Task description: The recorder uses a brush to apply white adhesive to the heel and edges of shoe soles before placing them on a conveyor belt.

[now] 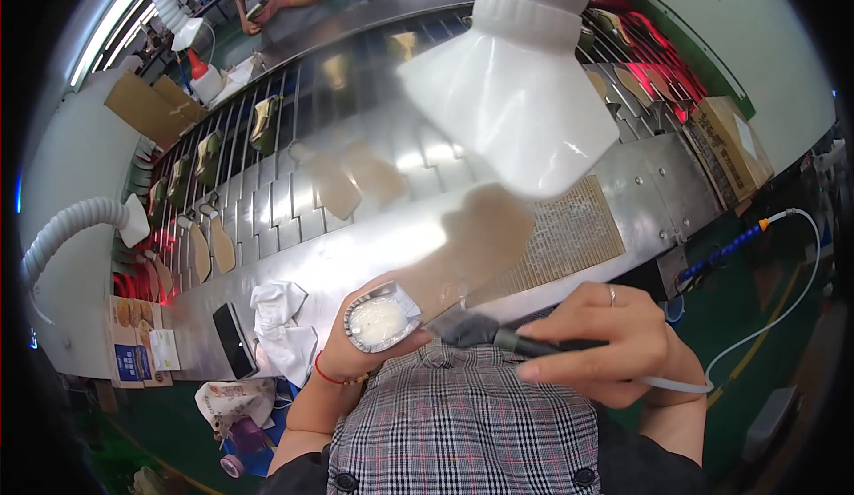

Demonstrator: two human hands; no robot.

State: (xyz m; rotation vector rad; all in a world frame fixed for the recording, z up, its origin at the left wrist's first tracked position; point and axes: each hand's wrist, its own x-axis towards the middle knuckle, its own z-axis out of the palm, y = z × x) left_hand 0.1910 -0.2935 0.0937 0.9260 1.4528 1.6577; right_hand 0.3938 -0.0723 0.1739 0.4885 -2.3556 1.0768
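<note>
My left hand (345, 353) is closed around what looks like a shoe upper; its underside (381, 319) faces up, an oval with a pleated grey rim and a whitish middle. A red cord circles that wrist. In my right hand (623, 339) is a dark-handled brush (525, 344), pinched between thumb and fingers. Its dark bristles point left, close to the upper; I cannot tell whether they touch. From the brush side a pale hose (721, 357) runs off to the right. A blurred tan shape (489, 228) lies just beyond my left hand.
Ahead runs a slatted metal conveyor (267, 206) carrying shoe uppers and flat tan soles (209, 244). A white extraction hood (525, 95) hangs low over the bench. A phone (234, 339) and crumpled white cloth (280, 317) lie left. Across the conveyor, another person (280, 1) handles a piece.
</note>
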